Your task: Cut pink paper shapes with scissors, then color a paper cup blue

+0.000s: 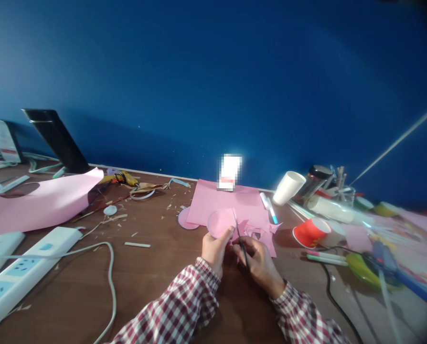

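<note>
My left hand (216, 249) pinches a round piece of pink paper (221, 223) by its near edge, thumb on top. In my right hand (259, 262) is a pair of scissors (244, 252), the blades pointing away from me along the right side of that paper. Pink offcuts (267, 234) lie just beyond my right hand. Under and behind them rests a larger pink sheet (222, 198). Another pink paper disc (188, 219) with a bluish outline sticks out from the sheet's left edge.
Left are a white power strip (29, 272), its cord and a cut pink sheet (45, 203). A marker (269, 209), a white paper cup (288, 188), a red paper cup (311, 232) and a blue-handled glue gun (383, 258) stand or lie right. A blurred phone (229, 172) leans by the wall.
</note>
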`<control>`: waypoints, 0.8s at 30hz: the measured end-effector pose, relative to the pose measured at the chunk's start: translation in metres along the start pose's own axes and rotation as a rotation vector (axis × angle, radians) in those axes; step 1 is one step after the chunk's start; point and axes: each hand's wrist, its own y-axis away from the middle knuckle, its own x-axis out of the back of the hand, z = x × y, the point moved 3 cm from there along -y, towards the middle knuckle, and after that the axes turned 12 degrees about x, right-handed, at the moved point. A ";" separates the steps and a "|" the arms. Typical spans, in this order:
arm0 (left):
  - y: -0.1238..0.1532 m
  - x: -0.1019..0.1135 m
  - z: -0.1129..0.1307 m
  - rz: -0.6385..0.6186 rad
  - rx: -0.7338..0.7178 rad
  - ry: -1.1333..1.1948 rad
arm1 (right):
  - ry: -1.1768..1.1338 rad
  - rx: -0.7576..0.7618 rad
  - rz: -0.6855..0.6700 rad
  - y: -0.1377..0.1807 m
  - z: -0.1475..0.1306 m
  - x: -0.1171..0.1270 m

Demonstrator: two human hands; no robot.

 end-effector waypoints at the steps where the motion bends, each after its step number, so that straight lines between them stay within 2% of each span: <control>1: 0.000 0.000 0.000 0.002 -0.003 0.003 | 0.006 0.004 -0.001 0.000 0.000 0.000; 14: 0.005 -0.003 0.006 0.037 0.024 0.019 | 0.053 0.000 -0.027 0.000 0.002 0.001; 24: 0.007 -0.004 0.005 0.021 0.040 0.007 | -0.066 -0.028 -0.018 0.000 0.005 -0.001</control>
